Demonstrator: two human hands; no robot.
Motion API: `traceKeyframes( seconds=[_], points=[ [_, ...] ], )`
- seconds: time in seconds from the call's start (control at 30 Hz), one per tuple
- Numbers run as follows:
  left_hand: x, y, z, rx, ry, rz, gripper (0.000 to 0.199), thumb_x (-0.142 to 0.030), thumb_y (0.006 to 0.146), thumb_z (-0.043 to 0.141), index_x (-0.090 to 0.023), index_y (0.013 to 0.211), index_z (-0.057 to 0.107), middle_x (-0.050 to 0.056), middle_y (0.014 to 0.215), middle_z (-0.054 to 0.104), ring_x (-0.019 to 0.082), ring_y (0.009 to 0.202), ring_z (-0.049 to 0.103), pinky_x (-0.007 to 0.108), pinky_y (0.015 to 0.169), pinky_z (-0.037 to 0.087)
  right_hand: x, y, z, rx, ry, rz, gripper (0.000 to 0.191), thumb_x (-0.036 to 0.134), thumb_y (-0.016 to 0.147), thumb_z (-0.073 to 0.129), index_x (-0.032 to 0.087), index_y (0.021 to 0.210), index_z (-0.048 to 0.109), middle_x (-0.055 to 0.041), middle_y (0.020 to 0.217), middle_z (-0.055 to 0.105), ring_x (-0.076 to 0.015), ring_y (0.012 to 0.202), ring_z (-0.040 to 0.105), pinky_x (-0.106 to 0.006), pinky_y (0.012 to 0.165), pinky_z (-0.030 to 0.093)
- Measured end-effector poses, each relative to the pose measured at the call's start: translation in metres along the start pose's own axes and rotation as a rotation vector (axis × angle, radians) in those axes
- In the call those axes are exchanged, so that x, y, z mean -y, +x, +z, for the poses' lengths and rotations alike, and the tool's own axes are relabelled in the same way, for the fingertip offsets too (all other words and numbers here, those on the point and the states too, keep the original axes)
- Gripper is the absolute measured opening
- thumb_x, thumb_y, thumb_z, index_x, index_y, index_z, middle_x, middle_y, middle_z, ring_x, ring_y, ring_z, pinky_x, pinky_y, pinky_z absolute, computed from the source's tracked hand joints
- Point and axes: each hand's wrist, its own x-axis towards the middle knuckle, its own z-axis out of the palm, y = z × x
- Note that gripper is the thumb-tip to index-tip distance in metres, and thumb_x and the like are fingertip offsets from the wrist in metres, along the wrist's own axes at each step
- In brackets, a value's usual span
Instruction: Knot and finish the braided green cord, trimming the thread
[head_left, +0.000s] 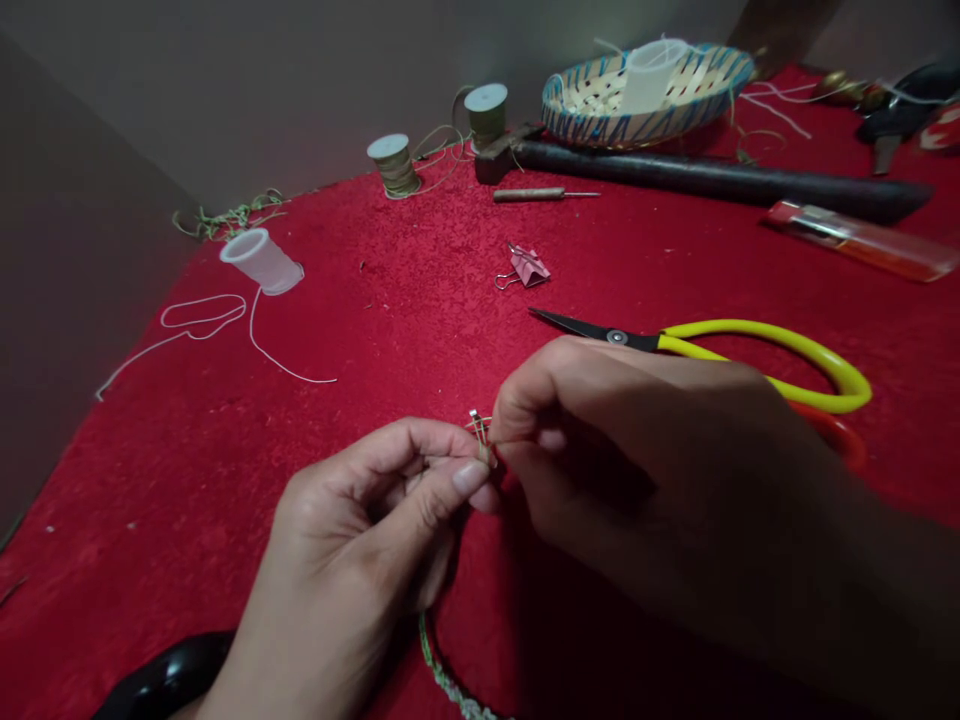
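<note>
My left hand (375, 540) is closed, with thumb and forefinger pinching a thin green cord (484, 448) near the centre. A small silvery piece (473, 413) shows at the top of the crossed cord strands. Close on the right, my right hand (600, 440) is closed too, its fingertips on the strands by the left fingertips. From under my left hand hangs a knotted green braid (442, 680), running down to the bottom edge. Scissors (616, 338) with yellow handles lie just beyond my right hand, partly covered by it.
On the red cloth (337, 330) lie a white spool (266, 262), two green thread spools (397, 172), a pink binder clip (529, 267), an awl (531, 195), a hammer (675, 172) and a cutter (862, 240). A woven basket (585, 128) stands at the back.
</note>
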Motion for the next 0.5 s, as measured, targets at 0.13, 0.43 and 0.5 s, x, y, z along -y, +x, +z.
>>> traceKeyframes(
  seconds=[0.13, 0.43, 0.5],
  points=[
    [-0.003, 0.0, 0.001, -0.031, 0.024, 0.07, 0.018, -0.036, 0.081, 0.089, -0.023, 0.072, 0.079, -0.002, 0.061, 0.063, 0.008, 0.048, 0.042, 0.016, 0.043, 0.03, 0.0, 0.004, -0.004, 0.088, 0.114, 0.084, 0.013, 0.009, 0.084, 0.057, 0.021, 0.08, 0.059, 0.0114, 0.055, 0.053, -0.0021, 0.039, 0.045, -0.014, 0.038, 0.034],
    [0.001, 0.001, 0.006, -0.005, 0.002, 0.047, 0.02, -0.036, 0.082, 0.082, -0.021, 0.073, 0.074, -0.002, 0.064, 0.059, 0.011, 0.053, 0.044, 0.022, 0.05, 0.038, 0.001, 0.026, -0.026, 0.22, -0.272, -0.191, 0.024, 0.02, 0.097, 0.053, 0.026, 0.075, 0.046, 0.0031, 0.074, 0.047, -0.0168, 0.063, 0.04, -0.036, 0.054, 0.022],
    [0.002, 0.0, 0.006, -0.009, -0.003, 0.034, 0.021, -0.037, 0.08, 0.084, -0.02, 0.074, 0.074, 0.0, 0.066, 0.062, 0.013, 0.055, 0.046, 0.022, 0.049, 0.037, 0.004, 0.035, -0.022, 0.216, -0.264, -0.163, 0.025, 0.018, 0.095, 0.054, 0.025, 0.074, 0.042, 0.0044, 0.074, 0.045, -0.0156, 0.063, 0.038, -0.035, 0.055, 0.021]
  ],
)
